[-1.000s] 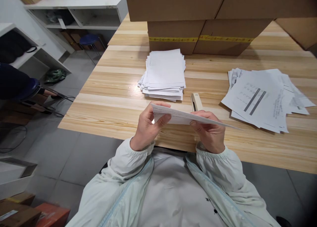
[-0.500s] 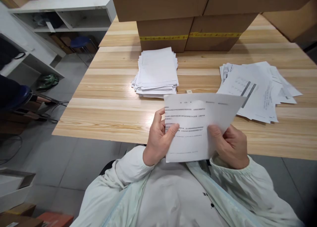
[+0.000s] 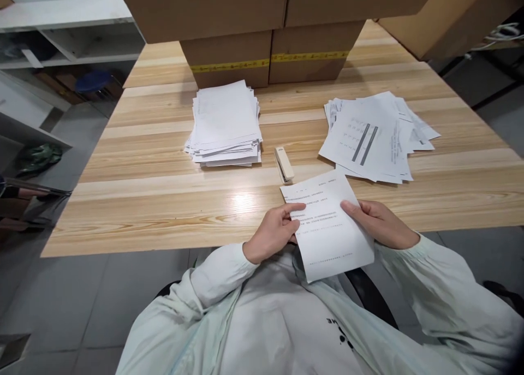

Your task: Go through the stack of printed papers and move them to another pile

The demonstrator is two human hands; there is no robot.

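I hold a printed white sheet (image 3: 327,227) over the near edge of the wooden table (image 3: 164,200). My left hand (image 3: 273,233) grips its left edge, with the index finger stretched across the text. My right hand (image 3: 379,222) pinches its right edge. The sheet's lower half hangs off the table above my lap. A beige stapler (image 3: 284,164) lies just beyond the sheet's top. A neat stack of papers (image 3: 226,124) sits further back to the left, and a fanned-out pile of printed pages (image 3: 372,135) lies to the right.
Large cardboard boxes (image 3: 266,36) stand at the back of the table, another at the far right (image 3: 442,15). White shelving (image 3: 61,31) and a blue stool (image 3: 96,81) are off to the left. Grey floor lies on both sides.
The sheet was held edge-on, then turned face up towards me, and now lies lower and flatter at the table's edge. My view has shifted to the right.
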